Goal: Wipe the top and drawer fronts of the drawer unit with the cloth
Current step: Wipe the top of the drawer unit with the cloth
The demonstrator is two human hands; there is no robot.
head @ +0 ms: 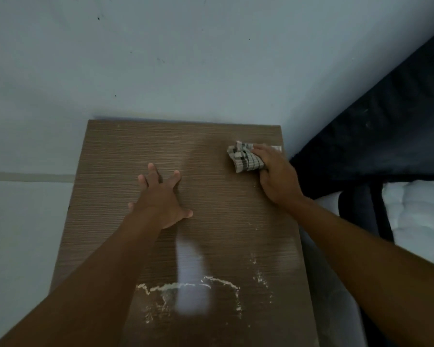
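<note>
- I can find no brand, label or readable writing anywhere in my view; the cloth (246,159) carries only a grey and dark check pattern.
- My right hand (276,176) is closed around that cloth, bunched up, pressing it onto the top of the drawer unit (211,196) near its far right corner; a pale bit of the fabric sticks out past the fingers right at the unit's right edge.
- My left hand (161,196) is open, fingers spread, palm flat on the top near the middle, holding nothing.
- The top is brown wood-grain laminate. Near the edge closest to me I see a ragged whitish residue mark (186,288) and scattered pale specks to its right, with a bright streak of reflected light running across it.
- I cannot see the drawer fronts from this angle.
- The unit stands against a pale bluish-white wall (186,58) with a few small dark spots.
- To the left lies pale floor with one grey grout line (28,177).
- To the right, just beside the unit, is a dark padded headboard (386,121) and white bedding (421,216).
</note>
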